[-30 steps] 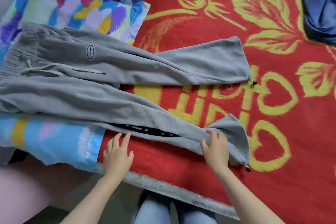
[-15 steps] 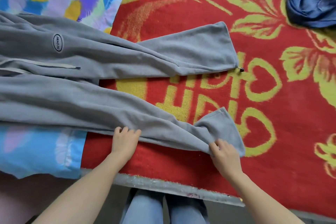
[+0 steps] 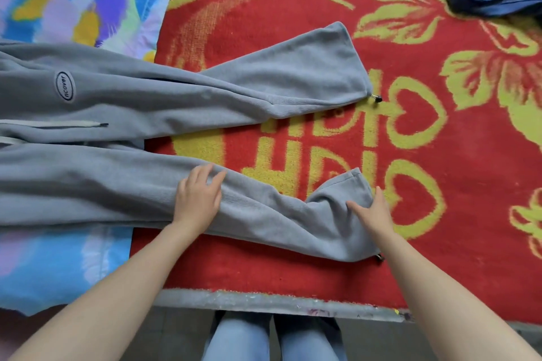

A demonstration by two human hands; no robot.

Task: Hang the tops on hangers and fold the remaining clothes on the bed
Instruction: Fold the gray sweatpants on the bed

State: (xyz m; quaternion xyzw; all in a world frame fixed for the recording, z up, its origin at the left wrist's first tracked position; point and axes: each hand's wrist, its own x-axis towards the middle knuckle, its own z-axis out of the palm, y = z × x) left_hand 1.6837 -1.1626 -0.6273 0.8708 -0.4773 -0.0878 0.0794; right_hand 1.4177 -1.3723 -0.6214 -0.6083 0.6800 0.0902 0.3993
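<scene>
here both hands lie flat on the grey sweatpants (image 3: 123, 184). the left hand (image 3: 198, 198) presses the near leg with fingers straight; the right hand (image 3: 374, 214) rests spread on its cuff.

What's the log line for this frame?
item: pants, flat on blanket, unfolded | left hand: open, on near leg | right hand: open, on near cuff | legs: apart
</scene>
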